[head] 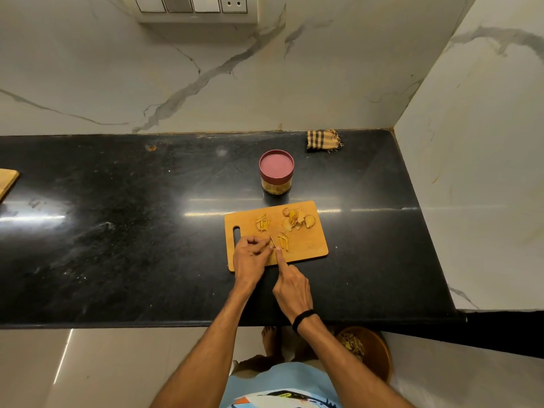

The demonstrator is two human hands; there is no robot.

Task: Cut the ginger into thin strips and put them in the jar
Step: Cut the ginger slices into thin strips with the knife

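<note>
The left hand [251,253], fingers curled, pins a ginger piece [271,247] near the front edge of the cutting board [312,245]; the right hand [291,285] grips a knife [272,241] (handle hidden), forefinger along the blade. Cut strips [283,241] lie mid-board, and the lidded jar [276,172] stands on the counter [117,231] just beyond the board's far edge.

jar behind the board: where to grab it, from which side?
Probably the round lid, from above, fingers round its rim: the jar stands upright with the lid on and facing up. The board lies just in front, so a low frontal approach looks worse.
</note>
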